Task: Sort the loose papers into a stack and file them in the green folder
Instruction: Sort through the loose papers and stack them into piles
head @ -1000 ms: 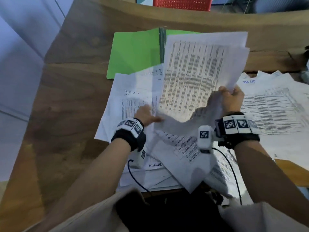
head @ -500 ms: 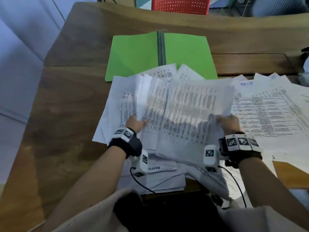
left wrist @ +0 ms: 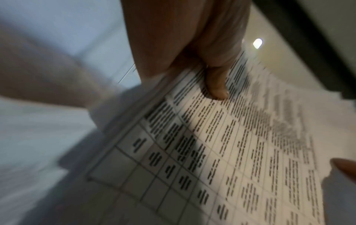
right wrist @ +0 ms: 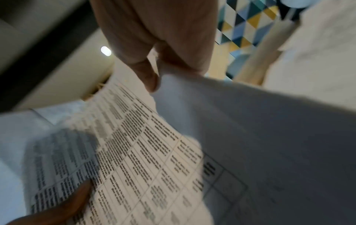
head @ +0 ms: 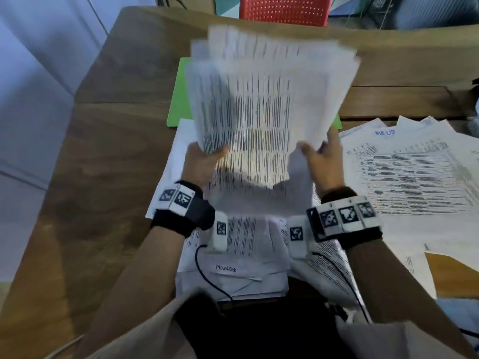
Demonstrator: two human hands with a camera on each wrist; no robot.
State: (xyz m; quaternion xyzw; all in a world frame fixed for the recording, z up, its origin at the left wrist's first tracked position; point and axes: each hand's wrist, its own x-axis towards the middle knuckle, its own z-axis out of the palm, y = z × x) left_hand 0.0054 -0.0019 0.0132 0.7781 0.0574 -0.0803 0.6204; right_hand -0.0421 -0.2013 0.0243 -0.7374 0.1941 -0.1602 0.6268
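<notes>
I hold a bundle of printed sheets upright over the table, blurred by motion. My left hand grips its lower left edge, thumb on the front. My right hand pinches the lower right edge. The same printed sheets fill the left wrist view and the right wrist view. The open green folder lies on the table behind the bundle, mostly hidden. More loose papers spread to the right, and others lie under my wrists.
The wooden table runs bare to the left of the papers. A red chair stands beyond the far edge. A brown envelope or board pokes out under the papers at the right. Cables trail from my wrist cameras.
The bundle went from raised to lowered on the table papers, and now stands raised again. My left hand has moved from resting beside it to gripping its lower left edge.
</notes>
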